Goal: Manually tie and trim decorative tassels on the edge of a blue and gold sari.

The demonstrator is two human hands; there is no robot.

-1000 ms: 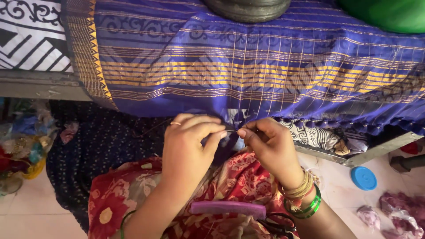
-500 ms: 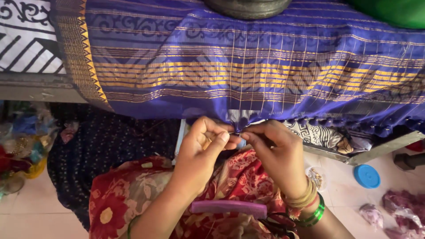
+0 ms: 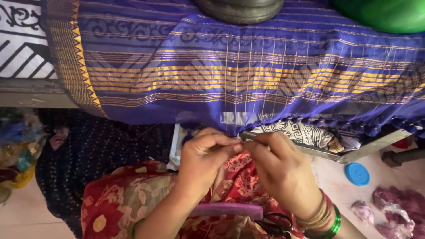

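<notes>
Cloth hangs over the ledge, behind both hands. Comb lies on the lap beneath them; round lid lies on the floor, right.

Both hands are closing together: left hand and right hand fingertips now meeting at the purple cloth fringe, slightly lower.

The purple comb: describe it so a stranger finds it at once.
Start at the blue and gold cloth hanging over the ledge and drop to the red floral lap below it. The purple comb lies flat there beside black scissors, the only long, toothed plastic bar.
</notes>
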